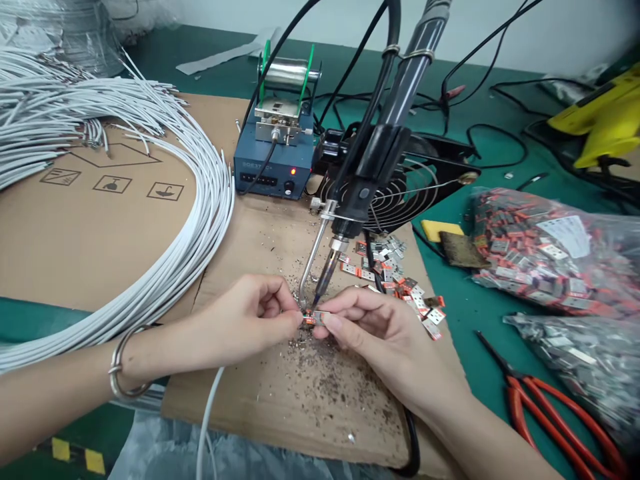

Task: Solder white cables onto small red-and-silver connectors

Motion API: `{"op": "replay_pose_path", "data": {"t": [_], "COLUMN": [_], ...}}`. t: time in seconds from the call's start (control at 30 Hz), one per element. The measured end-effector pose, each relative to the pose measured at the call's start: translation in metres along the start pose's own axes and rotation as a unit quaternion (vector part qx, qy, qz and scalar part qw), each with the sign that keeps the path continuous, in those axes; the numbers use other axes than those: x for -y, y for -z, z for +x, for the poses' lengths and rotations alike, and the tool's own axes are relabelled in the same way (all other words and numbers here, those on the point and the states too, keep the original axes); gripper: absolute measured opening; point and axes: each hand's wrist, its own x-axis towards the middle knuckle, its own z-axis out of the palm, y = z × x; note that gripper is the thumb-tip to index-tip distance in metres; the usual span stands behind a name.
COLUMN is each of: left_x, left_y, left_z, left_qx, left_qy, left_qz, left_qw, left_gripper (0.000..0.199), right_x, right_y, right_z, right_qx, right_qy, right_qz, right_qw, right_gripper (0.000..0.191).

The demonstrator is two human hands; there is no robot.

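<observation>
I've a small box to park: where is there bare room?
The widest bare patch is printed cardboard inside the curve of white cables; a narrow green table strip lies left of the pliers. Crowded: around the soldering iron, where the right hand holds a small part beside the left hand.

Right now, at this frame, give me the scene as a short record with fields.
left hand: pinched at the left end of a small connector; exact grip hidden
right hand: pinching the connector's right end
soldering iron: tip angled down at the connector; contact unclear
blue unit: red light lit
far left: white cables
right side: red-handled pliers
</observation>
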Motion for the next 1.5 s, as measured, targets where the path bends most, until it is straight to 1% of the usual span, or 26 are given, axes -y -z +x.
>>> {"op": "replay_pose_path", "data": {"t": [0.13,0.57,0.9,1.1,1.23,1.5], "left_x": [0.0,-0.001,0.002,0.004,0.005,0.013], "left_y": [0.0,0.0,0.002,0.001,0.001,0.0], "left_z": [-0.001,0.0,0.001,0.002,0.0,-0.007], "left_qx": [0.0,0.01,-0.003,-0.003,-0.004,0.037], "left_qy": [0.003,0.007,0.01,0.005,-0.003,-0.016], "left_qz": [0.0,-0.006,0.029,0.036,0.04,0.041], "left_qw": [1.0,1.0,1.0,0.999,0.999,0.998], "left_gripper": [0.007,0.009,0.007,0.008,0.01,0.018], "right_x": [0.0,-0.003,0.001,0.001,0.001,0.002], "right_y": [0.0,0.003,-0.001,-0.002,0.0,0.006], "right_z": [0.0,0.0,0.001,0.002,0.001,-0.004], "right_qx": [-0.004,0.016,-0.006,0.001,0.016,0.048], "right_qy": [-0.002,0.005,-0.018,-0.016,-0.012,-0.018], "right_qz": [-0.007,0.019,0.044,0.038,0.034,-0.004], "right_qw": [1.0,1.0,0.999,0.999,0.999,0.999], "right_gripper": [0.016,0.006,0.008,0.008,0.009,0.013]}}
